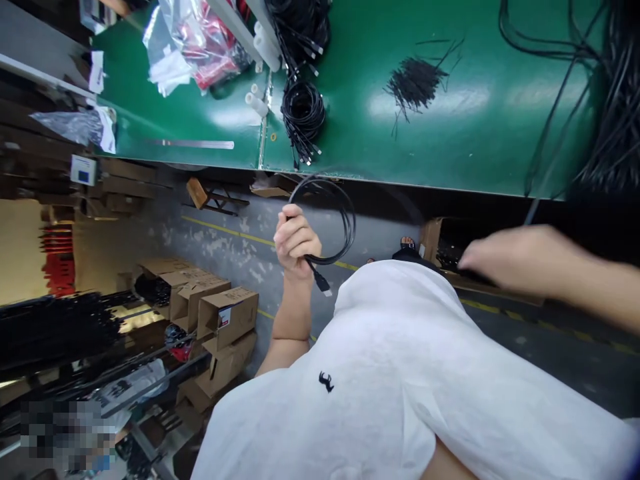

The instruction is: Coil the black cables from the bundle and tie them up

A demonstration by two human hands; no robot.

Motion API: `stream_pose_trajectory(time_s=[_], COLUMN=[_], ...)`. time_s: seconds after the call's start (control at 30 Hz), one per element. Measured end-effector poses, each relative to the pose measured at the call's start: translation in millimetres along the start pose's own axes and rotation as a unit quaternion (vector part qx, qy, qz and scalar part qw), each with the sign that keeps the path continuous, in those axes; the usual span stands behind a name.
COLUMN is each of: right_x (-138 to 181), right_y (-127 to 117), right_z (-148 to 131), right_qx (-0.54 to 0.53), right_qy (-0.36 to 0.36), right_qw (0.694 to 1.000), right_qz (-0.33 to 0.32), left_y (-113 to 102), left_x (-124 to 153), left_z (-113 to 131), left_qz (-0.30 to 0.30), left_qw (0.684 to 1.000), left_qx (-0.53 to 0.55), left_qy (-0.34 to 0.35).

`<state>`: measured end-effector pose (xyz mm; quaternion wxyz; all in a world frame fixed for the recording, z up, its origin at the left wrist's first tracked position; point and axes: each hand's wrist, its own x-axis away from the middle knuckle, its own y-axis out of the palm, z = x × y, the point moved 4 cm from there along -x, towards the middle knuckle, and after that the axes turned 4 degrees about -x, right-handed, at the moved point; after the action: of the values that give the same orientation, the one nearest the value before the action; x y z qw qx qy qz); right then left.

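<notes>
My left hand is closed on a coiled black cable, held in front of the table's near edge. One end, a USB plug, dangles below the fingers. Over to the right, my right hand is smeared by motion and its fingers cannot be made out. Above it, a blurred dark strand runs up toward a large bunch of black cables at the table's right end.
On the green table lie coiled cables with plugs, a pile of short black ties, a metal ruler and plastic bags with red contents. Cardboard boxes stand on the floor at left, and another box sits beneath the table.
</notes>
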<state>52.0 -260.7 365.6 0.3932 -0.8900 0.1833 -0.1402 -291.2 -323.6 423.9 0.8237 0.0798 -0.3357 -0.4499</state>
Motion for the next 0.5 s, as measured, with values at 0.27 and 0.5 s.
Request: stream_pose_trajectory(time_s=[0.27, 0.5], right_x=[-60.3, -103.7], right_y=[23.2, 6.6], right_z=[-56.7, -64.0], right_qx=[0.057, -0.056], right_qy=[-0.113, -0.202], right_qw=[0.991, 0.974], right_qz=[-0.049, -0.087], left_y=[-13.2, 4.8], left_x=[-17.9, -2.6], left_z=[-52.2, -113.3], left_qz=[-0.067, -0.292], left_qw=[0.977, 0.891], left_qx=[-0.100, -0.283], left_qy=[-0.175, -0.204])
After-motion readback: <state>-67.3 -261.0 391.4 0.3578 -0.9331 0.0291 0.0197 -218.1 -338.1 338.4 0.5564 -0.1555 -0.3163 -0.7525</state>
